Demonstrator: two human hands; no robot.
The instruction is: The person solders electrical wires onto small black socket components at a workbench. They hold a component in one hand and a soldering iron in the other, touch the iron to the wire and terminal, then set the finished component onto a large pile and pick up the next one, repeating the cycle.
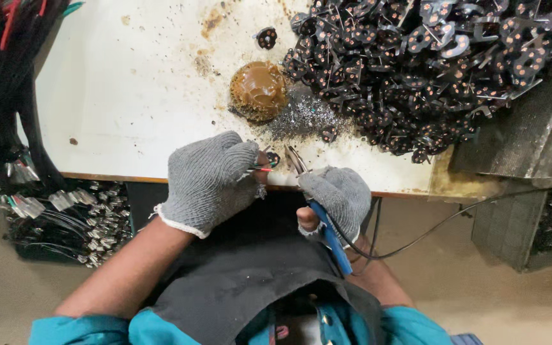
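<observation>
My left hand (209,181), in a grey knit glove, pinches a small dark round part (273,159) with thin red and green wires at the table's front edge. My right hand (337,195), also gloved, grips blue-handled pliers (327,230). The pliers' metal jaws (296,160) point up, right beside the small part. Both hands hover just over the table's near edge, above my dark apron.
A large heap of dark round parts with copper dots (429,64) covers the stained white table (129,96) at the right. A brown lump of paste (258,91) and grey metal filings (305,115) sit mid-table. Bundled wires (65,217) hang at left. A black cable (429,233) trails right.
</observation>
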